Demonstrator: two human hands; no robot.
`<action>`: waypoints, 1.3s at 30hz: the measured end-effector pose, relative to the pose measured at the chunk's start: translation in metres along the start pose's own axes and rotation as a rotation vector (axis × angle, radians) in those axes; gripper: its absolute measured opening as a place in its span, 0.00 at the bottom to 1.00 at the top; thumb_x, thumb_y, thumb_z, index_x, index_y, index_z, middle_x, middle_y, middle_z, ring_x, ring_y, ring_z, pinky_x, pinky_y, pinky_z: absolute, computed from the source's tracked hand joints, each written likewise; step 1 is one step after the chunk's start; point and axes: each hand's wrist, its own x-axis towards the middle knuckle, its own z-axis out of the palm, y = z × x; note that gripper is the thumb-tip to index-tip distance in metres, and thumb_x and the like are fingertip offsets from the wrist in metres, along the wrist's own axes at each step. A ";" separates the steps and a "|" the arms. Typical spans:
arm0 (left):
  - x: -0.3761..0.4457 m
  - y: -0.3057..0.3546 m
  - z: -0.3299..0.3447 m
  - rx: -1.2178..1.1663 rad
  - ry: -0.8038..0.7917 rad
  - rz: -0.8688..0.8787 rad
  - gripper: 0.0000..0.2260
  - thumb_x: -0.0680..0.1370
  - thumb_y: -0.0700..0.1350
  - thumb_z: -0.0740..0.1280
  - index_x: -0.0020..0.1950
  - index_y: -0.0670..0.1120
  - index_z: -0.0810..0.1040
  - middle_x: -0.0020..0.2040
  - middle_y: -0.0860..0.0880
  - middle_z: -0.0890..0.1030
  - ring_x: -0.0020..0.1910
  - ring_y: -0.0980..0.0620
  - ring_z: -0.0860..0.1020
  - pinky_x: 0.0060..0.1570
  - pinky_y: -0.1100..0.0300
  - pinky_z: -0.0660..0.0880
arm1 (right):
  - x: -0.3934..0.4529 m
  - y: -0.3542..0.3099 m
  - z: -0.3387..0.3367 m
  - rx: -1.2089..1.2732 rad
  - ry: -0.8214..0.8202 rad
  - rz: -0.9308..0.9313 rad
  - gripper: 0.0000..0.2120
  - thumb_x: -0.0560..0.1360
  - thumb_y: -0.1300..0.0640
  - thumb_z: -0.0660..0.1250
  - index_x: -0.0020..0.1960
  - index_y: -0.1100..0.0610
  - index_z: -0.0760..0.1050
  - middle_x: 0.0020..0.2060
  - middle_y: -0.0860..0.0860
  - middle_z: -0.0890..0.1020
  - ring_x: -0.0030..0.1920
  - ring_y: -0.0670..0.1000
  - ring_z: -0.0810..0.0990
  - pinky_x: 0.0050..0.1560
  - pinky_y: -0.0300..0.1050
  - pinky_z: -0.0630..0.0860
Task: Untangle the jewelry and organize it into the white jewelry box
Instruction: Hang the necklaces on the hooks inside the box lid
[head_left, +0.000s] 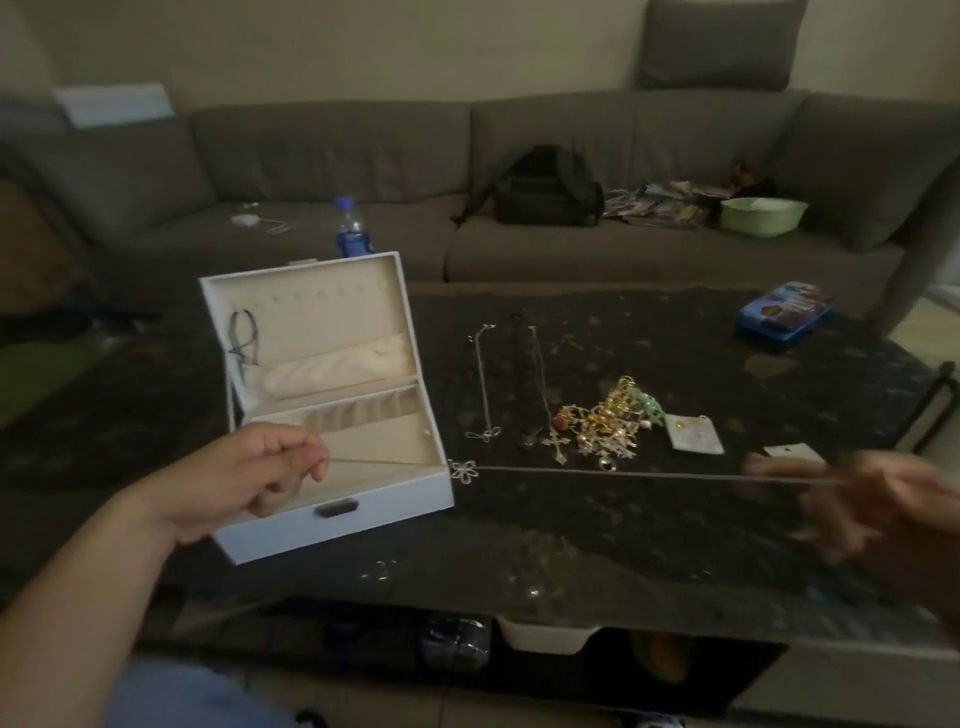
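The white jewelry box (384, 506) stands open at the table's left, with one dark necklace (243, 338) hanging inside its lid. A thin chain (623, 473) with a flower pendant (464, 470) is stretched taut across the table between my two hands. My left hand (249, 478) pinches one end over the box's front compartment. My right hand (862, 499), blurred at the right, pinches the other end. Behind the chain lie three straightened necklaces (485, 384) and a tangled heap of gold and green jewelry (608, 421).
A dark patterned table (623, 540) holds a small white packet (693, 434), a white card (795, 453) and a blue tin (784, 312). A blue bottle (352, 228) stands behind the box. The sofa carries a black backpack (545, 187) and a green bowl (762, 215).
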 end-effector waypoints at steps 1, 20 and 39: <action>-0.012 -0.004 -0.006 -0.064 0.021 -0.025 0.26 0.57 0.66 0.80 0.37 0.45 0.80 0.27 0.50 0.60 0.24 0.55 0.58 0.24 0.66 0.58 | -0.003 0.004 -0.024 0.148 -0.051 -0.020 0.17 0.82 0.60 0.52 0.42 0.72 0.67 0.36 0.73 0.74 0.61 0.76 0.70 0.68 0.69 0.54; -0.073 -0.031 0.138 -0.049 0.465 0.125 0.09 0.80 0.46 0.67 0.43 0.50 0.85 0.38 0.57 0.84 0.41 0.60 0.81 0.43 0.66 0.77 | 0.078 0.007 0.319 -0.214 0.437 0.369 0.11 0.76 0.58 0.68 0.38 0.60 0.85 0.37 0.53 0.86 0.42 0.53 0.83 0.50 0.52 0.76; -0.077 -0.038 0.170 -0.116 0.176 -0.082 0.13 0.84 0.48 0.60 0.42 0.56 0.77 0.36 0.57 0.80 0.35 0.66 0.78 0.42 0.68 0.74 | 0.077 0.026 0.333 0.192 0.521 0.433 0.10 0.80 0.59 0.62 0.49 0.61 0.81 0.35 0.55 0.85 0.34 0.51 0.81 0.33 0.44 0.76</action>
